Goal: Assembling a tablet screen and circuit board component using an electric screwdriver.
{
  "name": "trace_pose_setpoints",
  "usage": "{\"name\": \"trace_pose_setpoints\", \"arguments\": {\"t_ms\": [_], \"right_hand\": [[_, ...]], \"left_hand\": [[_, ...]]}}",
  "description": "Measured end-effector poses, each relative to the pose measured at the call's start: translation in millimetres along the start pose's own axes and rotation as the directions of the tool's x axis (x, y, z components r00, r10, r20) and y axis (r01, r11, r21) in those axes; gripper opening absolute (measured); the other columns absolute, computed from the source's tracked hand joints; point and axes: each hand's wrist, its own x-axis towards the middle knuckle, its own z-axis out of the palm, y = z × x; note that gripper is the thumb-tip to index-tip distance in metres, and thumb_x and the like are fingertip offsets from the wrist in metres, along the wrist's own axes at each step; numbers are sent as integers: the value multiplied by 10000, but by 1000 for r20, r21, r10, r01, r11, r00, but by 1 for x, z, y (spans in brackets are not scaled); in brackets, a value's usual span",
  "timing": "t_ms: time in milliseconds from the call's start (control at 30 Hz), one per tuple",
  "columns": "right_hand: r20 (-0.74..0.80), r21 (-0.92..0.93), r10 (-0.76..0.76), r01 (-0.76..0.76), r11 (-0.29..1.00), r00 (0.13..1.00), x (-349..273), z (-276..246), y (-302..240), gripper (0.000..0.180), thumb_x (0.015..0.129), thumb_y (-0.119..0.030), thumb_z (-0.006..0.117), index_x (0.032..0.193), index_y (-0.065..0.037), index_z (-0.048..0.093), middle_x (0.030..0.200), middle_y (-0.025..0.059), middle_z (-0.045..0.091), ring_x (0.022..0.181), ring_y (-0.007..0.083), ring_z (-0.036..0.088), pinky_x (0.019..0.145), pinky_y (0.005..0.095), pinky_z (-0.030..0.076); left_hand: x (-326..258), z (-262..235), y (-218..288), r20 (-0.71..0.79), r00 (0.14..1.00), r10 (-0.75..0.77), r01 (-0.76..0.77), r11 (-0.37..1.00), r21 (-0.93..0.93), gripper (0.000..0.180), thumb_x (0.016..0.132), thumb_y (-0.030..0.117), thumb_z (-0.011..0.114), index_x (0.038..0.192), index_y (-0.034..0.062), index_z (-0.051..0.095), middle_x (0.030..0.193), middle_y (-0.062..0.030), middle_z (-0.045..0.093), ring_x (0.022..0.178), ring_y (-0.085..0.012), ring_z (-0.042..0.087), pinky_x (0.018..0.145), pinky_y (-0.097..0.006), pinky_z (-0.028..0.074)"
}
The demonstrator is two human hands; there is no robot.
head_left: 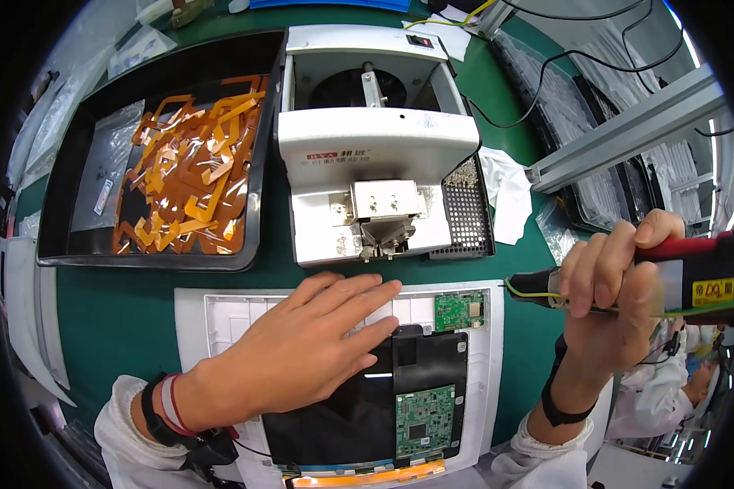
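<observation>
My left hand (318, 338) lies with fingers stretched out over a white plastic housing (491, 375), palm down and holding nothing that shows. Inside the housing sit a black panel (326, 424), a small green circuit board (458, 311) at the top right corner and a larger green circuit board (425, 420) lower down. An orange strip (367, 475) runs along the near edge. To the right, my right hand (607, 281) is wrapped round an electric screwdriver (677, 273) with a black and red body. Its tip points left, above the housing's right edge, with a green-yellow wire along it.
Behind the housing stands a white screw feeder machine (375, 143) with a perforated screw tray (469, 216) at its right. A black tray (163, 259) of orange flex cables (200, 171) is at left. A metal frame bar (628, 130) and stacked trays (579, 122) stand at right. Another person (652, 399) works beyond.
</observation>
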Motion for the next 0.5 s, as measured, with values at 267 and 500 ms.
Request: {"name": "trace_pose_setpoints", "arguments": {"t_ms": [267, 500], "right_hand": [[-260, -27, -80, 76, 997, 962, 9, 23, 12, 298, 973, 50, 565, 1144, -51, 343, 609, 58, 466, 423, 124, 456, 449, 301, 441], [-302, -110, -108, 78, 991, 947, 16, 27, 38, 185, 998, -1, 498, 1152, -37, 403, 593, -11, 364, 424, 98, 420, 452, 278, 410]], "left_hand": [[-1, -3, 5, 32, 999, 2, -2, 1000, -4, 415, 909, 253, 744, 1303, 141, 680, 1547, -206, 459, 1366, -375, 495, 1102, -493, 403], [-1, -7, 1, 82, 997, -5, 6, 1000, -12, 419, 911, 265, 744, 1313, 163, 682, 1582, -185, 430, 1401, -382, 471, 1122, -505, 397]]}}
